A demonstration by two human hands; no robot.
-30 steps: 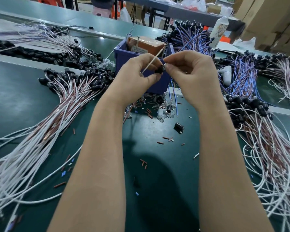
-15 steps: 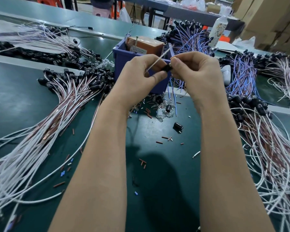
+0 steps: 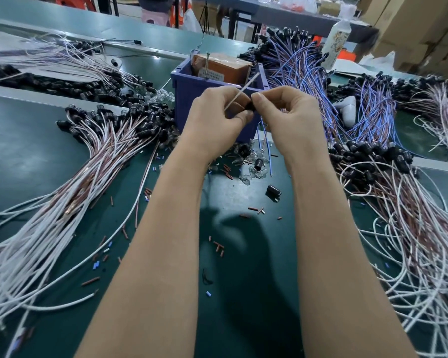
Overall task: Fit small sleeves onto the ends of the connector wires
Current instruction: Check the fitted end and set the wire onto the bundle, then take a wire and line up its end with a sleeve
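- Dark green matting covers the table (image 3: 243, 267), and at its middle stands a blue plastic bin (image 3: 189, 99) with an orange cardboard box (image 3: 225, 71) inside.
- We hold both hands up just in front of the bin. Our left hand (image 3: 217, 117) pinches a thin white wire (image 3: 241, 93), which slants up and to the right out of its grip.
- Our right hand (image 3: 290, 120) pinches a small black cylindrical connector (image 3: 250, 107). Both grips are narrow, and the fingertips of the two hands meet around it.
- We cannot tell whether a sleeve sits between the fingers.
- Short brown tube sleeves (image 3: 219, 248) lie scattered on the matting between our forearms, near a loose black connector cap (image 3: 273, 191).
- Bundles of white-and-brown connector wires fan out at left (image 3: 62, 202) and at right (image 3: 411, 228). Blue wires (image 3: 295, 63) pile up behind the bin.
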